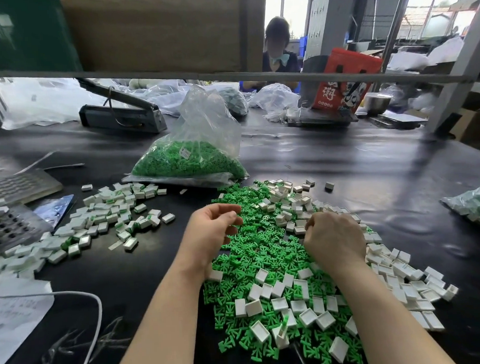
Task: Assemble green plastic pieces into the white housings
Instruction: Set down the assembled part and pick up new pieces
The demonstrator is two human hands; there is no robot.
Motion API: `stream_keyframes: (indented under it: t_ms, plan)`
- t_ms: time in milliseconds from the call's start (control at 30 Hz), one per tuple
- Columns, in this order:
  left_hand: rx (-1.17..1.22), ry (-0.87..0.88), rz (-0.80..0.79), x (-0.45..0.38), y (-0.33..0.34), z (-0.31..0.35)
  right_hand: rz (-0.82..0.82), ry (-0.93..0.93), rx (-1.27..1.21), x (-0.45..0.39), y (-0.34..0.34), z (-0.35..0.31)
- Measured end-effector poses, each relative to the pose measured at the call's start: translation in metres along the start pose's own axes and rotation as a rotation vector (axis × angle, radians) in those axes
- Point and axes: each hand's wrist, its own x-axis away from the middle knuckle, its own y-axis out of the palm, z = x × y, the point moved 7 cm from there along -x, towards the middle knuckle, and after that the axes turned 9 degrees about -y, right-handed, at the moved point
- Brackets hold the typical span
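A wide heap of loose green plastic pieces (260, 253) covers the black table in front of me, mixed with several empty white housings (306, 306). My left hand (213, 227) hovers over the heap's left edge, fingers curled and apart, nothing visible in it. My right hand (333, 239) rests knuckles up at the heap's right side, fingers bent down among white housings; what it grips is hidden. To the left lies a pile of white housings with green inside (110, 216).
A clear bag of green pieces (193, 156) stands behind the heap. A heat sealer (121, 115) lies at the back left, a perforated tray (7, 224) at far left, a white cable (95, 314) near left. Another person sits across the table.
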Motion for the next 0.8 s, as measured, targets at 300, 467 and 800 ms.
stream_keyframes:
  t_ms: [300,467,800]
  plan:
    - [-0.112,0.017,-0.035,0.002,0.010,-0.002,-0.035,-0.061,0.014,-0.002,0.001,0.000]
    - [-0.144,0.017,-0.045,0.001,0.012,-0.005,-0.082,-0.064,-0.009,-0.003,0.006,0.000]
    - [-0.176,0.019,-0.041,0.002,0.017,-0.006,0.036,0.035,-0.033,0.001,0.001,0.008]
